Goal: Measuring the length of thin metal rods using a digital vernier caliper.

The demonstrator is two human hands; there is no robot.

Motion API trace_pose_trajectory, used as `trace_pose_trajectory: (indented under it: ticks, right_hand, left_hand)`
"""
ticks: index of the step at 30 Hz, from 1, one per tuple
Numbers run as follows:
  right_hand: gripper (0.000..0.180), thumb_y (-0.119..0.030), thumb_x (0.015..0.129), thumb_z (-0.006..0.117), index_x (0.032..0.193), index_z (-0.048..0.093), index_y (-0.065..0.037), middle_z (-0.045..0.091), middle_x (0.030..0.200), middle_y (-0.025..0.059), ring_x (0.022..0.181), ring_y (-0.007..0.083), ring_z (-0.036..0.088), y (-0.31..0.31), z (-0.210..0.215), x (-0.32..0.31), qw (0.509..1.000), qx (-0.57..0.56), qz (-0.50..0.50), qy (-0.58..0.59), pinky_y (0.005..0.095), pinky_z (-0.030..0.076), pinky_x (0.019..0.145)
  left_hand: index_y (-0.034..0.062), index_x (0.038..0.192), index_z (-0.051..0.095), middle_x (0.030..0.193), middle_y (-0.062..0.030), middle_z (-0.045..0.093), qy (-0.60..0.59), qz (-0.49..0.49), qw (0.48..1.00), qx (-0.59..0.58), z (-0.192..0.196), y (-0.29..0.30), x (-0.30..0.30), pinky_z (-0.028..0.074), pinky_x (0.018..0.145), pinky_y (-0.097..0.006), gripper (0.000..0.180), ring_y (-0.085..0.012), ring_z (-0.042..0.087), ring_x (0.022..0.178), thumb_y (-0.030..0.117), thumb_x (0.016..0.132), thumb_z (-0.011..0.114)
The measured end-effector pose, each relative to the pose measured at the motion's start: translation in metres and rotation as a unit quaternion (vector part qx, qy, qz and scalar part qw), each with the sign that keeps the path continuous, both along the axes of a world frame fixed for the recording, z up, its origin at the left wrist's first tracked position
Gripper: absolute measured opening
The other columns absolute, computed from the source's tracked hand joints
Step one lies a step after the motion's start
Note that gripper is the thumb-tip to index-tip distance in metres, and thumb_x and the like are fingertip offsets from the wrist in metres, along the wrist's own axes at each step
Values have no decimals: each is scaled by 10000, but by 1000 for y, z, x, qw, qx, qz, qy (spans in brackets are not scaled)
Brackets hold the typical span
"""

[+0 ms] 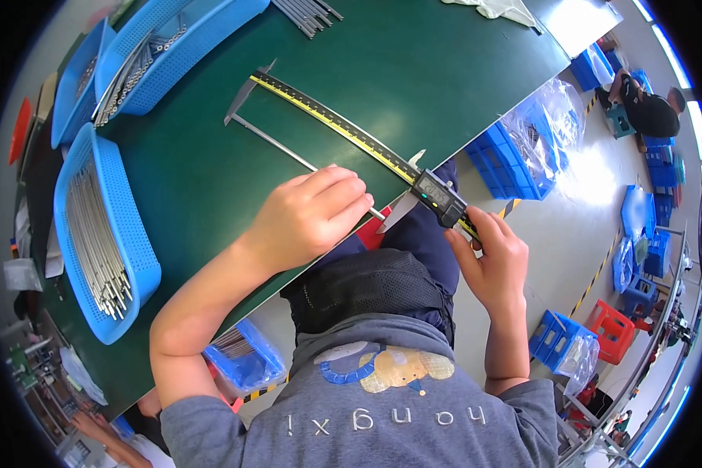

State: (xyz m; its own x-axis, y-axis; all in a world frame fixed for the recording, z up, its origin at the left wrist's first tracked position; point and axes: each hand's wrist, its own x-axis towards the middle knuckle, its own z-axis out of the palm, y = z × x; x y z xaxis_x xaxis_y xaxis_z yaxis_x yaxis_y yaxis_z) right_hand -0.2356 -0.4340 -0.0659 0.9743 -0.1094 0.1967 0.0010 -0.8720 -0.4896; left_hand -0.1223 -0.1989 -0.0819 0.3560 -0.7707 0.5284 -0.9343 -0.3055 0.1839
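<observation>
A long digital caliper (441, 198) with a yellow-edged scale lies slantwise over the green table (421, 74). Its display end juts past the table edge, where my right hand (495, 261) grips it with thumb and fingers. Between the widely spread jaws runs a thin metal rod (277, 146), alongside the beam. My left hand (312, 209) is closed around the rod near its closer end, hiding part of it. The rod's far end is at the far jaw and its near end is by the sliding jaw; whether they touch is too fine to tell.
A blue basket (150, 265) of metal rods stands at the left, with more blue baskets (144, 93) behind it. Loose dark rods (308, 15) lie at the table's back. Blue crates (507, 160) and a red stool (610, 331) stand on the right floor; a person (651, 113) sits beyond.
</observation>
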Motion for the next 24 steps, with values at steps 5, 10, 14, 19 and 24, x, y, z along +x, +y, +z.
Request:
trace_pose_trajectory:
  ticks: [5,10,14,19,24]
  right_hand:
    - [293,-283,775,726,931,613,-63,549,656,56,513,215,563,2,6,0,1000,-11,6,-22,313,426,466]
    - [314,-325,748,745,877,620,-67,564,642,51,514,220,571,2,-1,7,999,-26,-12,-24,320,427,460]
    - [332,-354,712,768,819,627,-73,589,638,43,528,220,589,4,-1,3,998,-31,-40,-22,316,443,465]
    - [328,-353,702,775,803,630,-77,614,665,41,533,218,596,3,0,-3,999,-31,-40,-7,311,456,472]
    - [317,-344,700,775,810,635,-82,614,672,34,533,218,597,-3,0,-15,999,-21,-44,-1,315,457,469]
  left_hand:
    - [42,836,652,879,-43,588,-10,-3,1000,-5,10,3,-1,539,769,-330,165,-203,598,890,93,680,634]
    - [42,835,647,876,-46,585,-1,-4,1000,5,7,3,5,542,775,-336,154,-204,603,870,95,691,635]
    - [47,861,651,884,-51,598,6,-9,1000,-10,4,2,5,543,786,-361,166,-215,614,876,87,700,639]
    - [54,944,674,922,-66,623,29,0,999,-22,7,6,2,538,811,-403,279,-248,627,899,38,665,667]
    - [58,951,678,919,-73,626,34,-12,999,-17,9,7,2,534,816,-407,308,-253,626,898,29,644,674]
